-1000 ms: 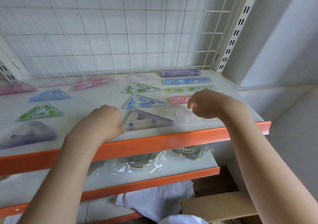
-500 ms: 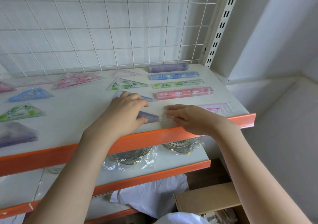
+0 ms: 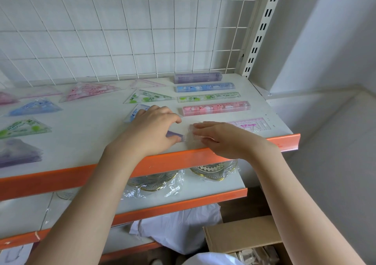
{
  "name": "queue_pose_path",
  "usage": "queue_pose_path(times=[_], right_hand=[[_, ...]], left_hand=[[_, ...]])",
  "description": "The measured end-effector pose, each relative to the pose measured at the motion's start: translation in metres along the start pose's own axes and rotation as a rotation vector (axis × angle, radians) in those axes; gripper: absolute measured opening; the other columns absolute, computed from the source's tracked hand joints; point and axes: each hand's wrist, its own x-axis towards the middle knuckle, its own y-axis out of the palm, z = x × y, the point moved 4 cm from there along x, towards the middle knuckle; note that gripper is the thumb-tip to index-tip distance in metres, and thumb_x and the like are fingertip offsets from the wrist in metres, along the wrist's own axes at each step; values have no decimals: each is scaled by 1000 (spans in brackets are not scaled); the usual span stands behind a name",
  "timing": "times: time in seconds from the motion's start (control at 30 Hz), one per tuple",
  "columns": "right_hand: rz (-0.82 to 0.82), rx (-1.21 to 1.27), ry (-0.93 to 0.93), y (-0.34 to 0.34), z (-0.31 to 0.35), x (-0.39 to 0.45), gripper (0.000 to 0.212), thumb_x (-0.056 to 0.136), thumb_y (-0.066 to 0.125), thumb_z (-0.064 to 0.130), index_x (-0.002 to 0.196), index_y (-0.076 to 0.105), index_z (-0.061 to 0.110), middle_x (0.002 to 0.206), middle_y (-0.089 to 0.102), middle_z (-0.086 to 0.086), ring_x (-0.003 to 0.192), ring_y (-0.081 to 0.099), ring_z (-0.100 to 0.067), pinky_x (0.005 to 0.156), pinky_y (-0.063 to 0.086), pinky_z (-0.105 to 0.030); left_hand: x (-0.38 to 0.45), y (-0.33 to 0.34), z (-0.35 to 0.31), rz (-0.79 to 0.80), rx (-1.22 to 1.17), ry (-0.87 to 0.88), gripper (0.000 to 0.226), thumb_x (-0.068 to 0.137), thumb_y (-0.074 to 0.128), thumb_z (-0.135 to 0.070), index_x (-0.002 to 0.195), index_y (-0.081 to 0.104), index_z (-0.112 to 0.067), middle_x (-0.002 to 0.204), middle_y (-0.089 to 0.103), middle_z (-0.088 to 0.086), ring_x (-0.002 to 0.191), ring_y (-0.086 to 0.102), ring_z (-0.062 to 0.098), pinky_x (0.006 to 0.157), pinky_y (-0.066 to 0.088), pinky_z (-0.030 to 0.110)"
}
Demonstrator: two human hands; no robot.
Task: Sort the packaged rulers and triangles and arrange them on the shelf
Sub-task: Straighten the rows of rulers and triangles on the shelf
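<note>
1. The left hand (image 3: 151,129) lies palm down over a purple triangle (image 3: 175,136) near the front edge of the shelf (image 3: 85,134). Its fingers are curled over the packet and its thumb lies along the near side; only the purple tip shows, poking out toward the right hand.
2. The right hand (image 3: 218,137) rests flat just beside the left, its fingers straight and pressing on the clear wrapper (image 3: 192,135) at the tip of that triangle.
3. Just beyond the left hand's fingers, a blue triangle (image 3: 136,113) is partly covered by them.
4. Beyond both hands lie four packaged rulers in a column: pink ruler (image 3: 215,108) nearest, then green ruler (image 3: 208,97), blue ruler (image 3: 205,87), and purple ruler (image 3: 197,77) farthest, by the wire grid (image 3: 122,30).
5. To the right of the right hand, a pink-printed template (image 3: 251,124) lies flat near the shelf's front corner.
6. Well left of the left hand lie more packaged triangles: a green one (image 3: 22,128), a blue one (image 3: 33,108), a pink one (image 3: 89,90).
7. Below the hands, on the lower shelf (image 3: 183,199), wrapped glass dishes (image 3: 213,170) sit.
</note>
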Motion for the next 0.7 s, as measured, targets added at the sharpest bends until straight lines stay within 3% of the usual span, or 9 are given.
queue_pose_path(times=[0.3, 0.7], right_hand=[[-191, -101, -80, -28, 35, 20, 39, 96, 41, 15, 134, 52, 20, 142, 47, 8, 132, 42, -14, 107, 32, -26], [-174, -159, -121, -2, 151, 112, 34, 98, 35, 16, 124, 56, 5, 131, 56, -7, 123, 48, -27, 99, 39, -40]], left_hand=[[-30, -15, 40, -125, -75, -152, 41, 89, 55, -40, 126, 53, -24, 131, 50, -4, 125, 39, 21, 100, 30, 37], [-83, -43, 171, -148, -45, -220, 42, 91, 52, -37, 128, 53, -15, 131, 52, 0, 123, 46, 21, 104, 35, 39]])
